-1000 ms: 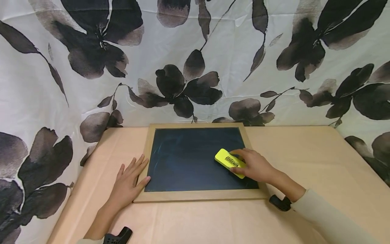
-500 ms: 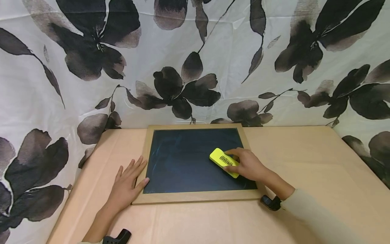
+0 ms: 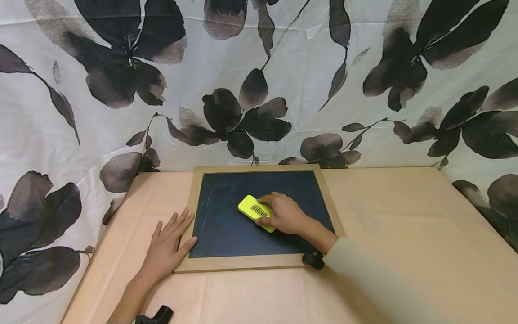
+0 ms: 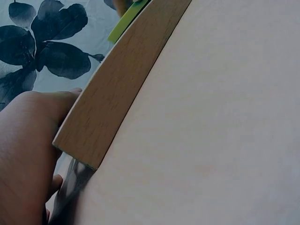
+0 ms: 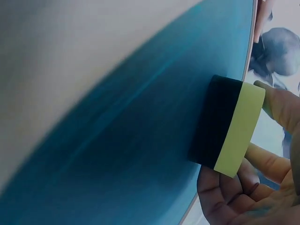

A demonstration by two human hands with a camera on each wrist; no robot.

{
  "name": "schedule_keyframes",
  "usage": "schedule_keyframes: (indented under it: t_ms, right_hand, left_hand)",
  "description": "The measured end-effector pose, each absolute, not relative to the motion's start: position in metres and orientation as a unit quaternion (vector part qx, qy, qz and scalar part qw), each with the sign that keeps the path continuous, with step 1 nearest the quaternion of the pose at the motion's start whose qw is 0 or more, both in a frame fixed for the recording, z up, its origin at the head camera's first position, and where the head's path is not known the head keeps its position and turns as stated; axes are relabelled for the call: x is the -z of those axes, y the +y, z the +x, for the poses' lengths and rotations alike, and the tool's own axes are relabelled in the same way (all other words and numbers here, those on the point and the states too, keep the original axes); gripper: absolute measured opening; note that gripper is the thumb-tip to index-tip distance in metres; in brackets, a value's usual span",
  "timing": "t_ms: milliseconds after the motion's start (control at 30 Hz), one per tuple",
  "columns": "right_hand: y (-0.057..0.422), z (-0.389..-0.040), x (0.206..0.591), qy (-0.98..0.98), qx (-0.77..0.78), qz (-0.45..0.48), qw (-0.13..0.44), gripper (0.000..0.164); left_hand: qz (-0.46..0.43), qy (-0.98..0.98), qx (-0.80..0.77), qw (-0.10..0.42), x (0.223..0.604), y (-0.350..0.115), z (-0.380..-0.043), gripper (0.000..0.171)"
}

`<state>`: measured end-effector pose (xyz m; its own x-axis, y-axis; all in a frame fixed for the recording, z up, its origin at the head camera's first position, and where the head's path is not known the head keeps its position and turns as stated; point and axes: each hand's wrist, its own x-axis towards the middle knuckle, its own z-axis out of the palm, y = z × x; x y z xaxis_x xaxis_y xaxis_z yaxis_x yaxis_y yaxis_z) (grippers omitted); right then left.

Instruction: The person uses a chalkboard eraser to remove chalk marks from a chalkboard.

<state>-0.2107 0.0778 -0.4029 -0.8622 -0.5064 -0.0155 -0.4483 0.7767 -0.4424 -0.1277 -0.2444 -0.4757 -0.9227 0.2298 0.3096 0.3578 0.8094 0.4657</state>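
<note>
A wood-framed chalkboard (image 3: 226,243) lies on the table, with faint pale smears on its dark surface. My right hand (image 3: 285,213) grips a yellow eraser (image 3: 252,207) by its long sides, near the board's middle. In the right wrist view the eraser (image 5: 239,131) shows a black underside against the board, with thumb and fingers on either side. My left hand (image 3: 167,247) rests at the board's left edge, fingers spread and straight, the thumb over the frame. In the left wrist view the frame's side (image 4: 103,103) stands beside the left hand (image 4: 28,145).
The pale wooden table (image 3: 396,211) extends around the board. Behind it hangs a white cloth (image 3: 315,67) with dark flower prints, which also runs down the left side. A dark wrist camera (image 3: 313,260) sits at the right wrist, over the board's front edge.
My right hand has slid the eraser leftward across the chalkboard, from near its right side to about the middle. The left hand stays at the left edge.
</note>
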Motion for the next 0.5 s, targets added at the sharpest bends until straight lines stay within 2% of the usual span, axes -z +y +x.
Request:
schedule_keyframes:
  t_ms: [500]
  right_hand:
    - [0.032,-0.197,0.397,0.927,0.191,-0.309,0.093,0.056]
  left_hand:
    - [-0.157,-0.947,0.255,0.114,0.476,-0.249,-0.124,0.062]
